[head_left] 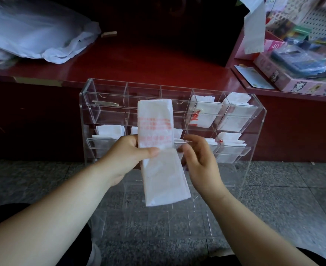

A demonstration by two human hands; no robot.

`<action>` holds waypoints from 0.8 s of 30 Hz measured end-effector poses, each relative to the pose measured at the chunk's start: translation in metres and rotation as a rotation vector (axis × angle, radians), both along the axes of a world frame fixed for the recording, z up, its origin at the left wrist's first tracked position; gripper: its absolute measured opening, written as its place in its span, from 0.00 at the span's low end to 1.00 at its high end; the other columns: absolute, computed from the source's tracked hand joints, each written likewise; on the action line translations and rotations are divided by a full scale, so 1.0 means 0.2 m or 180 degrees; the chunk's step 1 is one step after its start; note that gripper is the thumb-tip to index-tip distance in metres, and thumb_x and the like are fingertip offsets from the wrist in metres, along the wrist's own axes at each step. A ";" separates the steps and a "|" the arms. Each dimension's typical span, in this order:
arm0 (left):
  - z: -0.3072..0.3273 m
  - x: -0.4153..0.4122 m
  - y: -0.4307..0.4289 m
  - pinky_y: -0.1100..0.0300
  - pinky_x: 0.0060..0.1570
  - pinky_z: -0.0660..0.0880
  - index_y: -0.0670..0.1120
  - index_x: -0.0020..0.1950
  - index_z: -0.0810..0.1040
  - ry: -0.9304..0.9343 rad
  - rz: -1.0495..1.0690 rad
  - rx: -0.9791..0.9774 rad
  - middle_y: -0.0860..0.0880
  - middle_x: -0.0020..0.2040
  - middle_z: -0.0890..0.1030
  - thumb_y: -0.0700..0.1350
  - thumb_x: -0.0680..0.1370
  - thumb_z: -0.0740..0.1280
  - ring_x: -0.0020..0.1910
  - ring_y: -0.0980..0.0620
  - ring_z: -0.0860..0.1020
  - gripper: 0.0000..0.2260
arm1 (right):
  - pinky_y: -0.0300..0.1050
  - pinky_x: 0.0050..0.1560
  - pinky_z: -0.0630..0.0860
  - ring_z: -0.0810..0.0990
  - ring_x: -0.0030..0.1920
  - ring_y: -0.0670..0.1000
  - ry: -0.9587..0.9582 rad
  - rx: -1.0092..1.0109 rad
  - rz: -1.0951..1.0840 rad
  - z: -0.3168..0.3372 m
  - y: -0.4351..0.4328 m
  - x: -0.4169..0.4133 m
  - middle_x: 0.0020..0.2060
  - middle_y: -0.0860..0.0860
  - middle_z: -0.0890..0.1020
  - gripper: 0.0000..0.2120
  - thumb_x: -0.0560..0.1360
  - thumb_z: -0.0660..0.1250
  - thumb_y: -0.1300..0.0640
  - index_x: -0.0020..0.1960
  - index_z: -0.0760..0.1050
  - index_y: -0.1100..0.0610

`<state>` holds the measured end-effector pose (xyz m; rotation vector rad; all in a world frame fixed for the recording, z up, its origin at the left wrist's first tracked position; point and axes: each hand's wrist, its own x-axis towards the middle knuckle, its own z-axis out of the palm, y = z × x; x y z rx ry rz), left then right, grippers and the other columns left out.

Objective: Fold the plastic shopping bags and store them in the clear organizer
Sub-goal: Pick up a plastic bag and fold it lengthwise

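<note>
"40" is printed on the pink card. Red print on the held bag is blurred and can't be read.

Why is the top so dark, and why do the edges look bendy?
In the head view, the back of the red counter sits in deep shadow; the wide-angle lens bows the clear organizer; the right hand looks slightly blurred, the folded bag sharper.

Lighting: dim, cool, even; brightest on the white folded bag, while the recess behind the dark red counter drops to near black. Glare: soft sheen along the counter's front edge, pale highlights on the rims of the clear organizer. Focus: fair at centre; lines bow and the goods at upper right smear.
</note>
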<state>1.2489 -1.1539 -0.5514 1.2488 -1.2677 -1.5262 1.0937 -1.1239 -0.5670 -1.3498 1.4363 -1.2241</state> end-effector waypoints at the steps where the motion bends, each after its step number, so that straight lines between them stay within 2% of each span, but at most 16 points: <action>1: 0.00 0.01 -0.01 0.75 0.33 0.74 0.47 0.42 0.78 0.0051 0.0046 0.0050 0.57 0.37 0.81 0.32 0.72 0.66 0.32 0.65 0.79 0.10 | 0.44 0.39 0.75 0.75 0.38 0.43 0.0450 -0.0382 -0.0036 -0.02 0.00 -0.02 0.41 0.46 0.76 0.09 0.78 0.58 0.59 0.53 0.68 0.46; 4: 0.02 0.04 -0.02 0.74 0.36 0.75 0.45 0.44 0.78 0.0166 0.0087 0.0198 0.53 0.41 0.81 0.33 0.72 0.66 0.39 0.59 0.79 0.08 | 0.45 0.50 0.77 0.74 0.55 0.48 0.1959 -0.1707 0.0374 -0.06 0.00 -0.07 0.60 0.49 0.69 0.20 0.73 0.60 0.61 0.64 0.63 0.51; 6: 0.02 0.05 -0.02 0.70 0.40 0.76 0.45 0.45 0.78 0.0199 0.0083 0.0268 0.52 0.42 0.81 0.34 0.72 0.67 0.41 0.57 0.79 0.07 | 0.47 0.57 0.73 0.70 0.61 0.53 0.2380 -0.2208 0.0561 -0.08 0.00 -0.06 0.65 0.51 0.65 0.28 0.69 0.68 0.64 0.65 0.62 0.54; 7: 0.02 0.06 -0.02 0.67 0.43 0.76 0.45 0.45 0.78 0.0208 0.0044 0.0314 0.51 0.42 0.82 0.34 0.72 0.67 0.43 0.56 0.79 0.07 | 0.46 0.57 0.72 0.71 0.59 0.53 0.2465 -0.2349 0.0604 -0.09 0.00 -0.05 0.64 0.52 0.67 0.28 0.67 0.71 0.62 0.64 0.64 0.55; 9: 0.01 0.05 -0.01 0.63 0.46 0.75 0.45 0.46 0.78 0.0212 -0.0110 0.0373 0.51 0.41 0.83 0.35 0.72 0.67 0.43 0.54 0.80 0.07 | 0.44 0.50 0.72 0.73 0.51 0.52 0.2455 -0.2531 0.0624 -0.09 -0.01 -0.02 0.59 0.52 0.76 0.21 0.68 0.71 0.57 0.59 0.70 0.54; 11: 0.01 0.04 0.01 0.68 0.42 0.75 0.46 0.44 0.79 0.0169 -0.0279 0.0343 0.54 0.36 0.83 0.38 0.73 0.66 0.39 0.59 0.81 0.04 | 0.44 0.42 0.72 0.72 0.44 0.50 0.2306 -0.2608 0.0578 -0.09 -0.02 -0.02 0.48 0.53 0.83 0.13 0.67 0.70 0.55 0.51 0.77 0.56; 13: 0.01 0.03 0.02 0.76 0.37 0.73 0.48 0.42 0.78 0.0180 -0.0195 0.0248 0.59 0.32 0.82 0.42 0.75 0.63 0.35 0.66 0.79 0.05 | 0.42 0.38 0.71 0.72 0.41 0.49 0.2197 -0.2510 0.0553 -0.09 -0.02 -0.03 0.39 0.52 0.84 0.11 0.66 0.68 0.55 0.45 0.81 0.59; 14: 0.00 0.03 0.01 0.76 0.38 0.73 0.48 0.44 0.79 0.0235 -0.0121 0.0267 0.59 0.33 0.83 0.44 0.77 0.62 0.37 0.66 0.79 0.07 | 0.41 0.37 0.71 0.72 0.40 0.48 0.2104 -0.2386 0.0576 -0.09 -0.01 -0.03 0.37 0.50 0.83 0.11 0.65 0.67 0.55 0.44 0.82 0.60; 16: 0.00 0.02 0.01 0.69 0.42 0.75 0.46 0.47 0.80 0.0488 -0.0150 0.0465 0.54 0.39 0.84 0.46 0.78 0.59 0.42 0.58 0.80 0.10 | 0.37 0.37 0.71 0.73 0.41 0.46 0.1739 -0.1897 0.0740 -0.08 0.00 -0.02 0.35 0.38 0.78 0.10 0.65 0.65 0.55 0.43 0.81 0.55; 18: 0.01 0.01 0.03 0.64 0.40 0.78 0.42 0.49 0.79 0.0771 -0.0267 0.0573 0.46 0.44 0.83 0.45 0.77 0.59 0.43 0.52 0.80 0.11 | 0.31 0.40 0.69 0.73 0.40 0.41 0.1326 -0.1309 0.0761 -0.07 0.01 -0.01 0.32 0.34 0.75 0.07 0.68 0.63 0.53 0.42 0.78 0.50; 20: 0.01 -0.02 0.03 0.63 0.36 0.79 0.43 0.49 0.79 0.0826 -0.0159 0.0583 0.43 0.45 0.82 0.45 0.78 0.57 0.41 0.51 0.80 0.12 | 0.38 0.44 0.71 0.73 0.40 0.40 0.0906 -0.0877 0.0595 -0.06 0.01 0.00 0.32 0.38 0.75 0.07 0.70 0.63 0.54 0.41 0.78 0.55; 21: 0.01 -0.03 0.03 0.62 0.35 0.80 0.44 0.48 0.79 0.0826 -0.0096 0.0585 0.43 0.45 0.82 0.45 0.79 0.56 0.40 0.50 0.80 0.13 | 0.43 0.46 0.72 0.74 0.44 0.44 0.0710 -0.0687 0.0531 -0.04 0.02 0.01 0.34 0.39 0.75 0.08 0.70 0.63 0.55 0.41 0.79 0.57; 24: 0.00 -0.04 0.03 0.59 0.42 0.80 0.44 0.48 0.80 0.0830 -0.0055 0.0595 0.43 0.45 0.83 0.44 0.79 0.58 0.42 0.49 0.81 0.11 | 0.48 0.53 0.73 0.75 0.51 0.52 0.0567 -0.0546 0.0540 -0.01 0.02 0.02 0.38 0.38 0.75 0.06 0.68 0.63 0.54 0.38 0.77 0.44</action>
